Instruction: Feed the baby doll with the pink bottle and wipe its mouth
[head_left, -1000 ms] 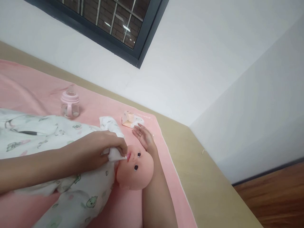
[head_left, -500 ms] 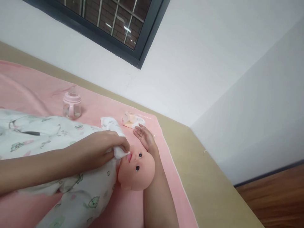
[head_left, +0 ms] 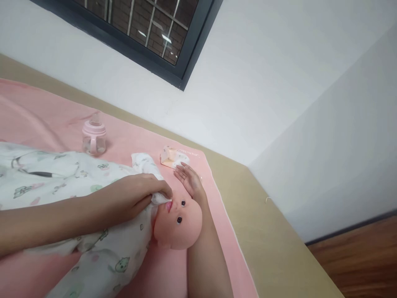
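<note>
My left hand (head_left: pixel 136 196) reaches in from the left, its fingers pinched on a small white cloth (head_left: pixel 159 199) against the mouth of a bald baby doll (head_left: pixel 182 227). Most of the cloth is hidden under the fingers. The doll lies on its back in a white printed outfit (head_left: pixel 118 260), head to the right. My right arm comes up from the bottom behind the head. Beyond it my right hand (head_left: pixel 190 180) rests palm up, fingers outstretched and holding nothing. Its fingertips lie beside a small peach-and-white packet (head_left: pixel 173 157).
A pink-lidded baby bottle (head_left: pixel 94 136) with handles stands on the pink blanket (head_left: pixel 124 132) behind the doll. The blanket covers part of a tan surface (head_left: pixel 257 231) along a white wall. A dark-framed window (head_left: pixel 182 74) is above.
My left hand has shifted slightly right, its fingers further over the doll's mouth, and less of the cloth shows. My right hand and the doll look unmoved.
</note>
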{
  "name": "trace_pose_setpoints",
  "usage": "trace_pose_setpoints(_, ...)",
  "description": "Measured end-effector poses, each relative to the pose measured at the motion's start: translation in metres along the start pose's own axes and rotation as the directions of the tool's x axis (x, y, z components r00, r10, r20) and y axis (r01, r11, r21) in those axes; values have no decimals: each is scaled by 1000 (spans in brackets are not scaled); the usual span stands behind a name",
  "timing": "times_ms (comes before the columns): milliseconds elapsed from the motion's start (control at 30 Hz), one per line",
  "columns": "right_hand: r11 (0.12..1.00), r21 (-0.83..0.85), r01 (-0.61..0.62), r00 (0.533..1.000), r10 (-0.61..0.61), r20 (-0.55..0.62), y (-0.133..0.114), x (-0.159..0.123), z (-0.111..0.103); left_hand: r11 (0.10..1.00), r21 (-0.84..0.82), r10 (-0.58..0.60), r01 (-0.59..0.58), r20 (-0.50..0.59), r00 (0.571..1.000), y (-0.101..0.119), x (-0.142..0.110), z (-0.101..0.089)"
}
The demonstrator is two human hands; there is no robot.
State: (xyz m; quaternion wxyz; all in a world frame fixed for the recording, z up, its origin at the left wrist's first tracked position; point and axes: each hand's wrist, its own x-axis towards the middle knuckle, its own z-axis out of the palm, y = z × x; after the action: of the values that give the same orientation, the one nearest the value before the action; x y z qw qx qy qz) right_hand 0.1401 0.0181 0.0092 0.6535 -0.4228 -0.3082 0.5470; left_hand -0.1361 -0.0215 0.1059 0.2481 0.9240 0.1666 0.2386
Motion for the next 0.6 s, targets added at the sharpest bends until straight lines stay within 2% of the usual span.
trace_pose_setpoints(233, 1000, -2, 1, 1000, -1, 3, 0, 0, 0, 999, -39, 18, -19, -42, 999, -2, -2, 3)
trace_pose_setpoints(600, 1000, -8, 2, 1000, -2, 4, 0, 0, -1, 991, -97, 88, -97, -90, 992, 6, -6, 2)
